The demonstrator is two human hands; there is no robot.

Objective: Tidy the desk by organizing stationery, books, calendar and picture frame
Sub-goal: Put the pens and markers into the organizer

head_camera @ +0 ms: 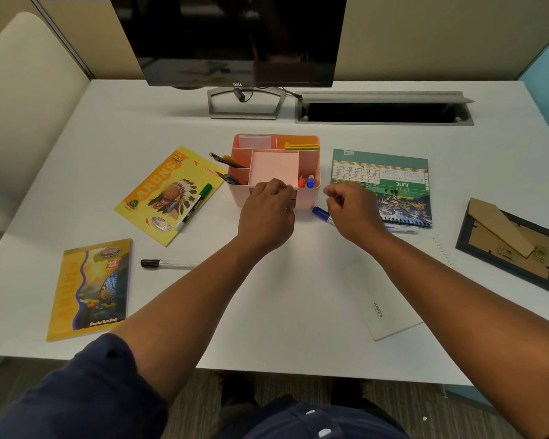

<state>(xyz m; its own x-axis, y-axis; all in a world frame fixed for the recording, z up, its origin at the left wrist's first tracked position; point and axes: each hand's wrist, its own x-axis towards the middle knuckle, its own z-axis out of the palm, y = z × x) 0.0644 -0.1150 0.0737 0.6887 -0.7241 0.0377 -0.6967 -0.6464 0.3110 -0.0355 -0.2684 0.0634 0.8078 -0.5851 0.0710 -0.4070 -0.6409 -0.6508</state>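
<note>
Head view: blue marker (321, 213) on surface, just below right hand (351, 208), long axis running left-right, cap toward pink organizer (276, 172). Right hand nearer, fingers curled, holding nothing visible. Left hand (267, 213) curled at organizer front; pinch uncertain.

You see a pink organizer (308, 160) at frame centre, a yellow book (168, 193) left of it, a green calendar (384, 172) at right, a black-framed picture frame (509, 245) far right, all on a white desk (267, 312).
</note>
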